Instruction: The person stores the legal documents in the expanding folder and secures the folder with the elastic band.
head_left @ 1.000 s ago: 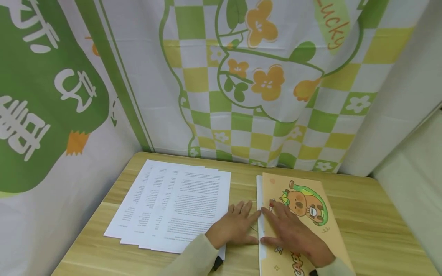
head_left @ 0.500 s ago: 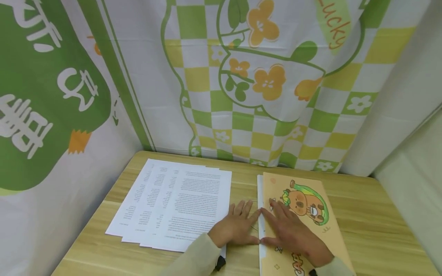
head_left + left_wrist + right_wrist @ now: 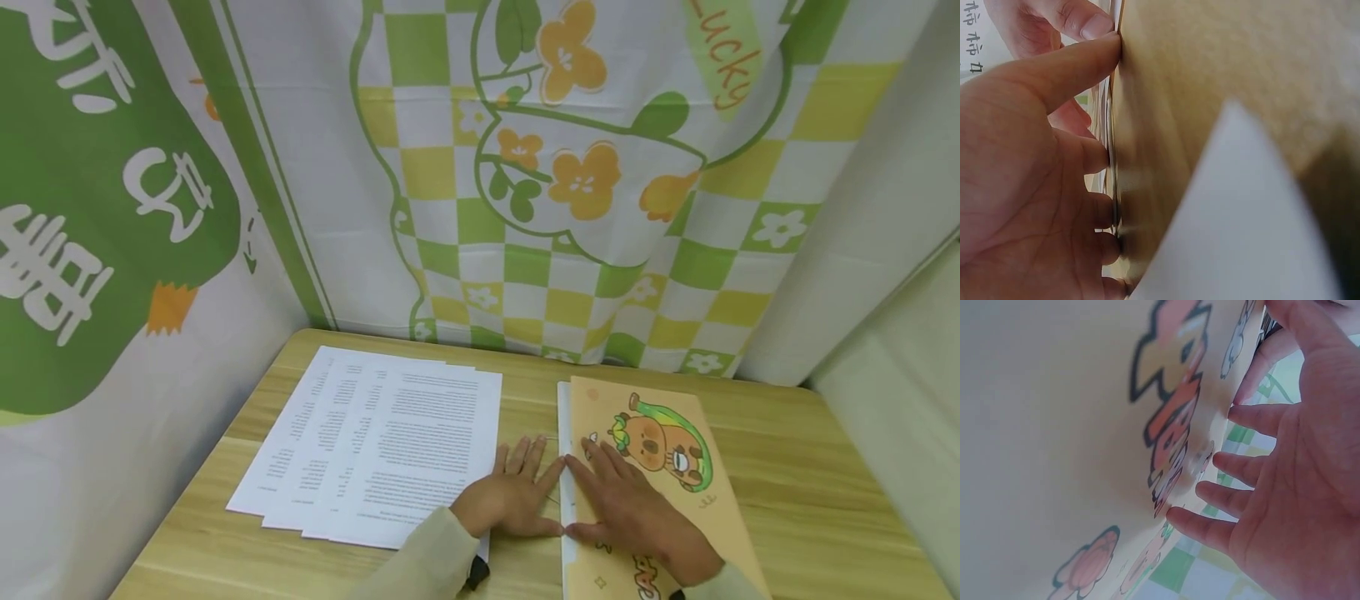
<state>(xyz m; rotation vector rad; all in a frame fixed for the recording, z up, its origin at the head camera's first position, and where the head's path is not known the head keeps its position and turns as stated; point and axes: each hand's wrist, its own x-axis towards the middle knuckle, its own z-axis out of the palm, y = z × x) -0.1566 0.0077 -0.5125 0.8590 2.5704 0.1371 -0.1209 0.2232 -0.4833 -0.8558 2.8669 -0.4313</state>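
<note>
A smooth tan booklet [image 3: 671, 454] with a cartoon animal lies at the lower right, its near end cut off by the frame and its lettering partly covered. The right hand [image 3: 630, 508] rests on its card cover, fingers extended and spread, gripping nothing. The left hand [image 3: 513, 500] lies spread along the booklet's white left edge, likewise without a grip; the thumbs nearly meet. Thin, layered edges show in the left wrist view, beside a blurred white point. Overlapping printed sheets [image 3: 405, 458] fan across the wood-grained table [image 3: 817, 500] at lower left, their small text unreadable. Behind hangs a creased, checked curtain [image 3: 577, 167].
</note>
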